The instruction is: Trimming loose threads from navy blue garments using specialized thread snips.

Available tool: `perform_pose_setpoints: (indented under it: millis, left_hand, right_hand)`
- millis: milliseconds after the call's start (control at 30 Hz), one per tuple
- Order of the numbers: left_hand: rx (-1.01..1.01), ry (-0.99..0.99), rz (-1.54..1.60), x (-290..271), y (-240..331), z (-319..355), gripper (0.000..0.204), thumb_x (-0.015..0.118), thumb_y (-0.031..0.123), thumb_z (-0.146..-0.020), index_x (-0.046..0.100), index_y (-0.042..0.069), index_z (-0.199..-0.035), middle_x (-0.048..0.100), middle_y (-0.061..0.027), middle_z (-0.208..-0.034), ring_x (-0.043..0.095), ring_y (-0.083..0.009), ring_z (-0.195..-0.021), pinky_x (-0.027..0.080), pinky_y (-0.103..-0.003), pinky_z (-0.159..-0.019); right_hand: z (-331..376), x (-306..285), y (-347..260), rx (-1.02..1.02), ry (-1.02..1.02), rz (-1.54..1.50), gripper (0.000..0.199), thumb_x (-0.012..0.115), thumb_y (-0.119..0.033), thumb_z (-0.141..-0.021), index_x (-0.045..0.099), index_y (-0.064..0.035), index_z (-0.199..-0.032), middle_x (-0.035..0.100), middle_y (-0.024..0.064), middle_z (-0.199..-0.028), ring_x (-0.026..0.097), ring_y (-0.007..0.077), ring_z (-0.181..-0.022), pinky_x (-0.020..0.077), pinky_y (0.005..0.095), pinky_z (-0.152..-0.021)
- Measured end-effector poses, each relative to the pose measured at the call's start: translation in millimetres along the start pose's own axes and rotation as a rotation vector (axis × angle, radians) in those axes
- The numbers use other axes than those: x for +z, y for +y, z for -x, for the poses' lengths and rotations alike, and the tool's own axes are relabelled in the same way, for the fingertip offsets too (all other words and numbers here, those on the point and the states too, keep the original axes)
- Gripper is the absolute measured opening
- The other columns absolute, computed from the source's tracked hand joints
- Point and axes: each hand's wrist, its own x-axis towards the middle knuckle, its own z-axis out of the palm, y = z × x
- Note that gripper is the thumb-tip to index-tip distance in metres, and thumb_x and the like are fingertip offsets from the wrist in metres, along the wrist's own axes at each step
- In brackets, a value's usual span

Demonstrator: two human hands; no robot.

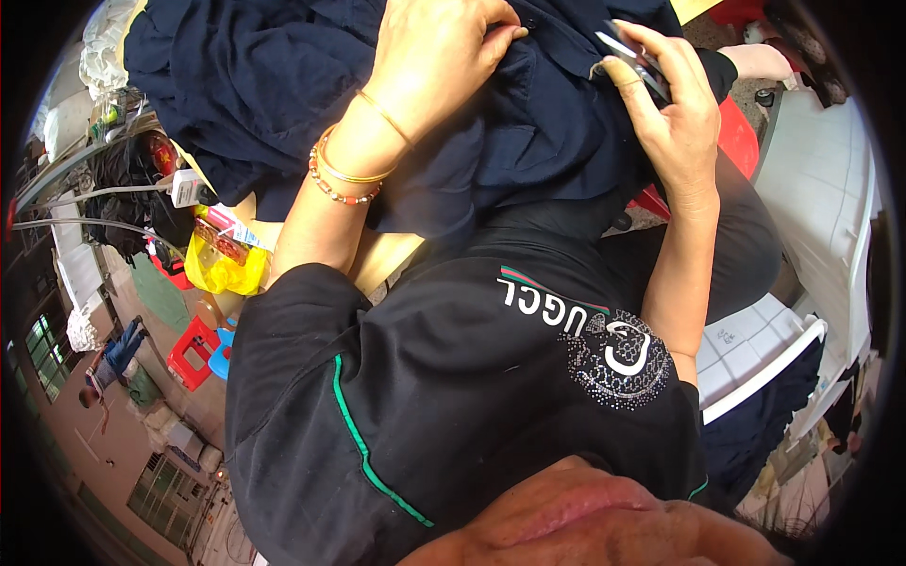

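Dark navy cloth point(283, 85), which looks like a garment, lies in loose folds over the work surface and toward my lap. My left hand point(439, 47) is at the top of the head view, thumb and fingers pinched together on a bit of this cloth. To its right, my right hand point(681, 118) holds a small pair of thread snips point(618, 45) between thumb and fingers. Their pale blades point up and left, just above the cloth. Whether a thread lies between the blades is too small to tell.
A yellow plastic bag point(225, 269) with small items hangs at the left by the wooden table edge point(387, 257). A white plug-like adapter point(186, 189) on a cable is above it. Red point(192, 354) and blue stools stand farther left. A white-lined bin point(816, 179) is at the right.
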Motion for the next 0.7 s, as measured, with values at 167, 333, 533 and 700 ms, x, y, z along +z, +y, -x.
perform_pose_setpoints:
  millis: [167,333,533,700]
  left_hand:
    - [0.061,0.067,0.102,-1,-1,1,0.009,0.077,0.015,-0.083,0.076,0.006,-0.083,0.067,-0.0077,-0.081,0.063,-0.0283,-0.082,0.048,-0.040,-0.073]
    - [0.112,0.150,0.178,-4,0,1,0.009,0.077,0.015,-0.083,0.077,0.007,-0.083,0.068,-0.0065,-0.082,0.063,-0.0278,-0.083,0.047,-0.040,-0.075]
    - [-0.008,-0.016,0.033,-5,-5,2,0.009,0.077,0.014,-0.083,0.077,0.006,-0.084,0.069,-0.0068,-0.084,0.064,-0.0279,-0.085,0.046,-0.040,-0.076]
    - [0.126,0.183,0.317,0,-6,1,0.009,0.078,0.014,-0.082,0.076,0.005,-0.083,0.069,-0.0074,-0.082,0.064,-0.0286,-0.080,0.047,-0.039,-0.073]
  right_hand:
    - [-22,1,-42,-0.166,-0.112,0.135,0.032,0.081,-0.008,-0.079,0.075,-0.0036,-0.110,0.062,0.0089,-0.085,0.064,0.0260,-0.075,0.0509,0.0356,-0.065]
    - [-28,10,-40,-0.249,-0.140,0.188,0.028,0.080,-0.012,-0.078,0.074,-0.0053,-0.105,0.060,0.0089,-0.087,0.064,0.0278,-0.080,0.0519,0.0382,-0.069]
    - [-31,17,-37,-0.278,-0.150,0.201,0.027,0.080,-0.014,-0.079,0.075,-0.0061,-0.104,0.060,0.0086,-0.087,0.064,0.0275,-0.080,0.0520,0.0380,-0.070]
    - [-28,59,-5,-0.486,0.356,-0.553,0.025,0.079,-0.014,-0.080,0.075,-0.0072,-0.104,0.060,0.0074,-0.087,0.063,0.0263,-0.079,0.0518,0.0374,-0.069]
